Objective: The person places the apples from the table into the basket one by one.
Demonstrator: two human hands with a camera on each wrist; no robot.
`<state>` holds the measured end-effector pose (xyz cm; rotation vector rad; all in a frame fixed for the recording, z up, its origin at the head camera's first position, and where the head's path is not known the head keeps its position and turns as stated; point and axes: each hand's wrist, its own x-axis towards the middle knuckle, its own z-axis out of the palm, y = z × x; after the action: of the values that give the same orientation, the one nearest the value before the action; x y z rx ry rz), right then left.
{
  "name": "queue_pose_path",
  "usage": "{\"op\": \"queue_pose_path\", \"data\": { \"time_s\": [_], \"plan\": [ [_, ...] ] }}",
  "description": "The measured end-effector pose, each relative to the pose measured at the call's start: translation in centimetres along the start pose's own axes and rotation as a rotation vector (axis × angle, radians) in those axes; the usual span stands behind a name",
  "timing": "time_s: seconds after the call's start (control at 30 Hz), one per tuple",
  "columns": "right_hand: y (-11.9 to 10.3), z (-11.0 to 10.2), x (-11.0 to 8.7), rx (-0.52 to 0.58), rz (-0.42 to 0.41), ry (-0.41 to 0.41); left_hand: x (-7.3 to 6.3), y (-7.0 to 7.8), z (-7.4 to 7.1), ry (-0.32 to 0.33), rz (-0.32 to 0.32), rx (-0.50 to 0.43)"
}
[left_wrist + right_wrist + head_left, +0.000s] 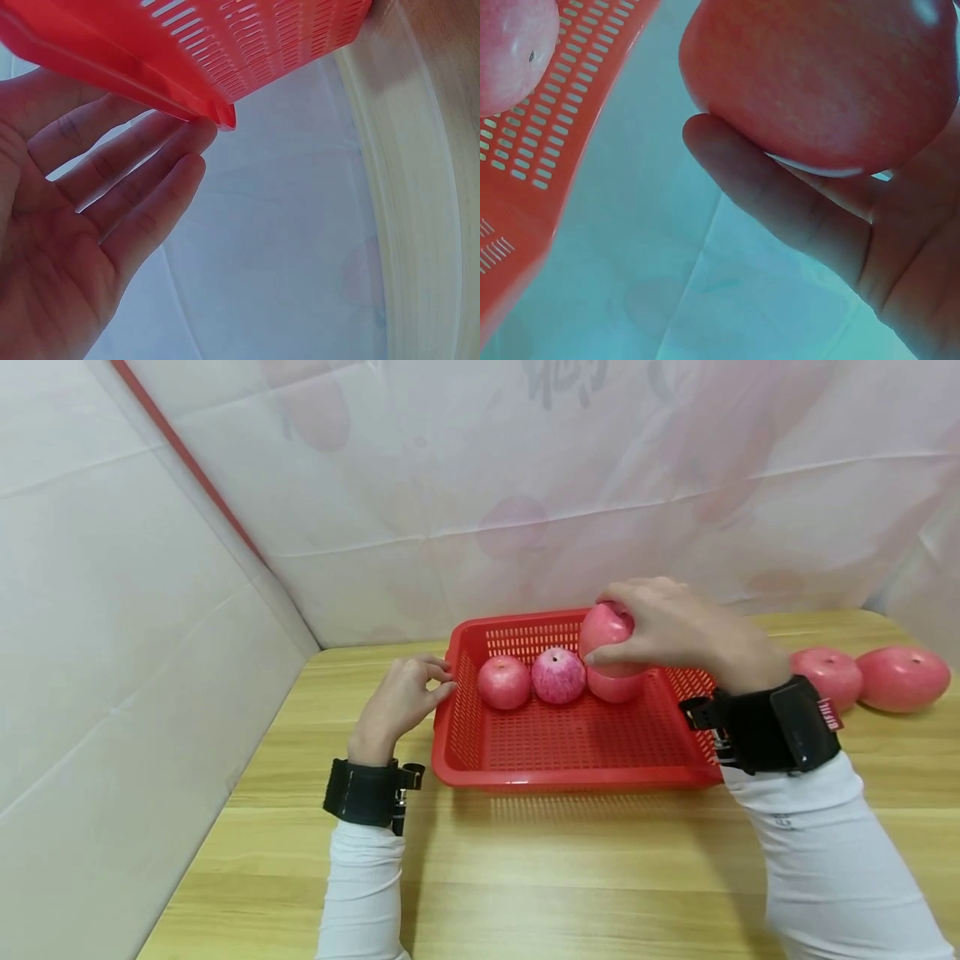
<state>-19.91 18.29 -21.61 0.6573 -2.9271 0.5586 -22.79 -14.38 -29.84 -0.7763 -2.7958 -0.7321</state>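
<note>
My right hand [663, 622] grips a pinkish-red apple [603, 628] over the back of a red slotted plastic basket [577, 777]. In the right wrist view the thumb lies along the side of that apple [817, 82], which is apart from the basket wall. Inside the basket stand a plain pink apple [504, 682], a streaked, darker one [558, 677] and a third apple [617, 687], partly covered by the held one. At the basket's left end is my left hand [401, 697]. Its fingers [142, 191] extend with the tips right at the rim's underside.
Two more apples, one nearer [827, 675] and one at the far right [902, 679], rest on the wooden table [540, 877] beyond my right wrist. A pale printed cloth [420, 485] rises behind the table, and another white panel [135, 652] borders the left side.
</note>
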Motion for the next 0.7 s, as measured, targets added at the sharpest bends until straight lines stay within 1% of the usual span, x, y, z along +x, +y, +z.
{"op": "queue_pose_path", "data": {
  "time_s": [0.2,0.3,0.5,0.7],
  "plan": [
    [-0.6,0.4,0.6,0.0,-0.03,-0.021,-0.1,0.1,-0.2,0.004,-0.004,0.0],
    [-0.7,0.5,0.7,-0.006,-0.034,-0.024,-0.1,0.1,-0.2,0.005,0.0,0.003],
    [-0.9,0.8,1.0,-0.002,-0.032,-0.033,-0.1,0.0,-0.2,-0.001,-0.016,-0.001],
    [-1.1,1.6,1.2,0.01,-0.049,-0.079,-0.1,0.0,0.1,-0.005,-0.017,-0.004]
  ]
}}
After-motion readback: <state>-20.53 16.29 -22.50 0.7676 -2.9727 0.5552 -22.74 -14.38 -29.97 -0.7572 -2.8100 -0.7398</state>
